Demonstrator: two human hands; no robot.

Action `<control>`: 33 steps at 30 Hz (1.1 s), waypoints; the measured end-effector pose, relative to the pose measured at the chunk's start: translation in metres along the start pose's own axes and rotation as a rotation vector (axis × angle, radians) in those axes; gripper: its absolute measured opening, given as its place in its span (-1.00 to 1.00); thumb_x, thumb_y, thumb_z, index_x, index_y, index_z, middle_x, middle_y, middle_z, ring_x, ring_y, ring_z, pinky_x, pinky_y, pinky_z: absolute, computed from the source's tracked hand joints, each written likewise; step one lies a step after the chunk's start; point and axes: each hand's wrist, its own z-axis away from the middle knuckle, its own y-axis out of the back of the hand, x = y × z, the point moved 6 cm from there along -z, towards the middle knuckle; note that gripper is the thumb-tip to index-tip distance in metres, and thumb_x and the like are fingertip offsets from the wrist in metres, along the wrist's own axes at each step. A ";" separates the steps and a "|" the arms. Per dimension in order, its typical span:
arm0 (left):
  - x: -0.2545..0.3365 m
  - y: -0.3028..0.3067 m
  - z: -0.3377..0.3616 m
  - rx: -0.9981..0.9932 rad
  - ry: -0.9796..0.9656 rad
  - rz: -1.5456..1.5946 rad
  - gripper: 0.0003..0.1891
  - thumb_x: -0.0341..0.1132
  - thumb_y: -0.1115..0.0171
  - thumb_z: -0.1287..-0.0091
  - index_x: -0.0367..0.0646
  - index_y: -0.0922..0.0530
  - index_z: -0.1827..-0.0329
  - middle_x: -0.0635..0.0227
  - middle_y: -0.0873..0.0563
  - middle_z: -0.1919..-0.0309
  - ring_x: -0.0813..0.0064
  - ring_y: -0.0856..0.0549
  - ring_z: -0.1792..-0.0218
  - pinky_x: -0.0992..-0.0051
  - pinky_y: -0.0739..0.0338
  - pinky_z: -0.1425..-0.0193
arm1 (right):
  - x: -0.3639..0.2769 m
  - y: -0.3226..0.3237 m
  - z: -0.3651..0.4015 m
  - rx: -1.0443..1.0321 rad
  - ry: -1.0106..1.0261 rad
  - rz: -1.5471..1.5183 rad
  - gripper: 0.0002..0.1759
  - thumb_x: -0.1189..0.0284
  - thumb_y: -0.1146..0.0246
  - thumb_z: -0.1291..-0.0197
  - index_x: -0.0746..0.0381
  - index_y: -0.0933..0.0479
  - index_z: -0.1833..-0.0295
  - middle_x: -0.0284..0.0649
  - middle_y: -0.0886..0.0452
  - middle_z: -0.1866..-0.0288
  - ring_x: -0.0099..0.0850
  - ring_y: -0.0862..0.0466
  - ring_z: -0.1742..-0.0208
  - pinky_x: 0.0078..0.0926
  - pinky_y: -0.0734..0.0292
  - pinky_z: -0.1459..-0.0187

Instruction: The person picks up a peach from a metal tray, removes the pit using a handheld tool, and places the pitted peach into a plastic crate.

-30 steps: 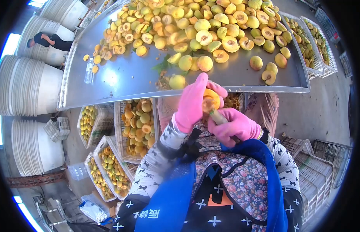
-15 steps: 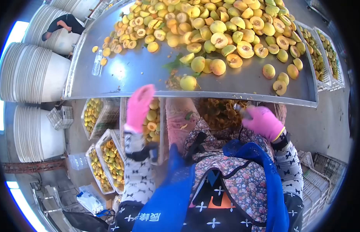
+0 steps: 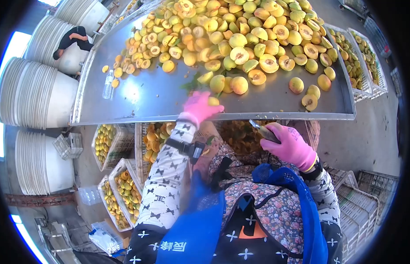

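My left hand [image 3: 199, 108], in a pink glove, reaches over the near edge of the metal table, its fingers curled round a whole yellow peach [image 3: 213, 101]. Part of that peach shows between the fingers. In front of my lap, my right hand [image 3: 291, 147], also gloved in pink, grips a short hand tool [image 3: 259, 128] with a metal tip and a dark handle. The tool points up and left, touching no fruit. Just beyond my left hand lie more whole peaches [image 3: 217, 83], with a heap of peach halves [image 3: 269, 64] behind them.
The metal table [image 3: 161, 94] has a raised rim. A clear plastic bottle [image 3: 108, 85] lies at its left. Peach pieces fill a crate [image 3: 157, 136] below and white crates [image 3: 346, 48] at right. Stacked white tubs [image 3: 37, 92] stand left, near a bending person [image 3: 75, 40].
My left hand has moved right and forward from the table's front edge onto the nearest peach. My right hand has shifted slightly left and down, still holding the tool.
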 end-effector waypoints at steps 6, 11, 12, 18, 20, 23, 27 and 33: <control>0.018 0.014 0.001 -0.001 -0.083 0.471 -0.28 0.00 -0.26 -0.20 -0.23 -0.43 -0.38 -0.01 -0.53 -0.26 0.09 -0.57 -0.24 0.19 -0.47 -0.32 | -0.018 0.002 -0.010 0.017 -0.015 -0.101 -0.59 0.29 -0.35 -0.23 0.28 -0.54 -0.11 -0.03 -0.69 0.23 -0.06 -0.72 0.20 -0.24 -0.59 0.17; 0.080 0.035 0.061 -0.216 -0.373 1.987 -0.35 -0.04 -0.12 -0.34 -0.23 -0.38 -0.42 -0.01 -0.58 -0.22 0.05 -0.65 -0.10 0.15 -0.60 -0.14 | -0.033 0.004 -0.010 0.254 0.137 0.025 -0.54 0.26 -0.39 -0.19 0.25 -0.53 -0.14 0.02 -0.69 0.14 0.02 -0.71 0.14 -0.17 -0.61 0.11; 0.085 0.029 0.061 -0.171 -0.368 1.949 -0.36 -0.01 -0.09 -0.37 -0.22 -0.37 -0.43 -0.02 -0.57 -0.22 0.05 -0.65 -0.09 0.16 -0.60 -0.14 | -0.041 0.004 -0.012 0.329 0.214 0.085 -0.53 0.26 -0.40 -0.18 0.24 -0.53 -0.14 0.03 -0.69 0.13 0.03 -0.71 0.14 -0.16 -0.62 0.10; 0.117 0.016 0.075 -0.118 -0.408 1.864 -0.43 0.03 0.11 -0.57 -0.22 -0.37 -0.41 -0.03 -0.59 -0.18 0.09 -0.66 -0.07 0.14 -0.57 -0.20 | -0.058 0.000 -0.029 0.406 0.334 0.521 -0.58 0.28 -0.40 -0.13 0.14 -0.49 -0.08 -0.21 -0.61 0.32 -0.13 -0.68 0.31 -0.17 -0.53 0.30; 0.124 0.024 0.083 -0.036 -0.432 1.750 -0.56 -0.16 0.06 -0.57 -0.27 -0.41 -0.36 0.05 -0.60 -0.16 0.24 -0.66 -0.08 0.33 -0.58 -0.16 | -0.059 0.001 -0.029 0.368 0.278 0.643 -0.57 0.30 -0.41 -0.13 0.16 -0.49 -0.08 -0.20 -0.63 0.26 -0.13 -0.69 0.26 -0.18 -0.53 0.23; 0.123 0.026 0.091 0.289 -0.593 1.221 -0.64 -0.30 -0.05 -0.53 -0.32 -0.45 -0.29 0.14 -0.60 -0.15 0.35 -0.66 -0.08 0.43 -0.59 -0.13 | -0.053 -0.004 -0.029 0.338 0.319 0.752 -0.71 0.26 -0.29 -0.22 0.10 -0.44 0.01 -0.25 -0.59 0.28 -0.22 -0.67 0.35 -0.21 -0.51 0.33; 0.118 0.011 0.085 0.103 -0.297 1.718 -0.62 -0.39 -0.21 -0.41 -0.29 -0.47 -0.26 0.08 -0.68 -0.03 0.38 -0.70 0.06 0.42 -0.64 -0.04 | -0.043 -0.014 -0.028 0.242 0.290 0.753 -0.74 0.28 -0.28 -0.23 0.11 -0.42 0.06 -0.23 -0.59 0.29 -0.21 -0.67 0.36 -0.22 -0.52 0.34; 0.127 0.026 0.094 0.354 -0.460 1.506 -0.68 -0.31 -0.18 -0.44 -0.31 -0.52 -0.15 0.09 -0.69 0.02 0.38 -0.70 0.11 0.42 -0.64 -0.02 | -0.057 -0.034 -0.020 0.241 0.262 0.098 -0.77 0.40 -0.28 -0.23 0.23 -0.42 0.08 0.02 -0.61 0.39 0.06 -0.67 0.34 -0.04 -0.56 0.33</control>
